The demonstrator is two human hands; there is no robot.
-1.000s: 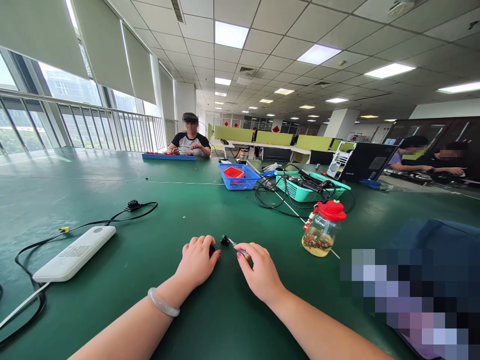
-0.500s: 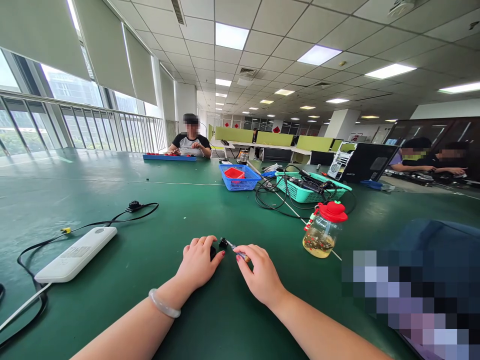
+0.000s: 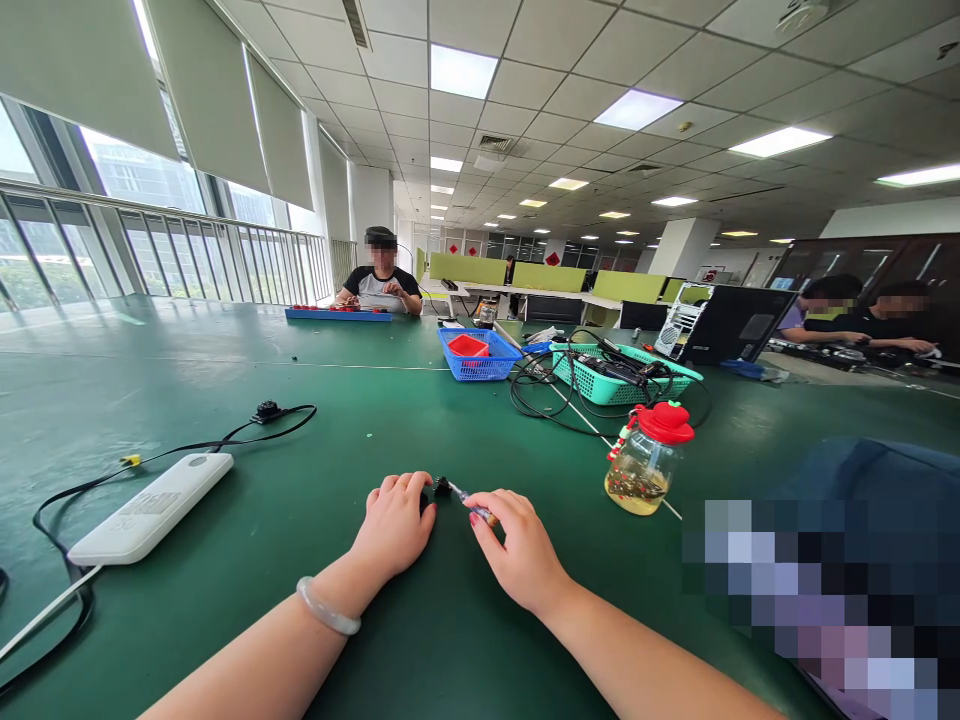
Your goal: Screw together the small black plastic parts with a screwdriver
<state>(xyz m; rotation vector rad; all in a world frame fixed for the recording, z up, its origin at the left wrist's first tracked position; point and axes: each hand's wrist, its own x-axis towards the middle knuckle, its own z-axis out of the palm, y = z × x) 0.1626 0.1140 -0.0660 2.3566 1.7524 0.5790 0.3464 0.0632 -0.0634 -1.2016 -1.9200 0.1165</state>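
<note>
My left hand [image 3: 396, 520], with a pale bangle [image 3: 328, 606] on its wrist, rests on the green table. Its thumb and fingers are closed around a small black part [image 3: 442, 487], which is mostly hidden by them and too small to make out in detail. My right hand [image 3: 517, 548] grips a screwdriver [image 3: 480, 509] with a clear, amber-ended handle. The thin shaft slants up and left, its tip touching or very close to the black part.
A white power bank [image 3: 154, 508] and a cable with a black module [image 3: 266, 411] lie left. On the right stands a red-lidded jar [image 3: 646, 462]. Beyond are a blue basket [image 3: 480, 370], a green basket [image 3: 604, 388] of cables and a person [image 3: 382, 283] across the table.
My left thumb has drawn in towards its fingers. The black part and the screwdriver tip have shifted slightly left; otherwise the hands stay in place.
</note>
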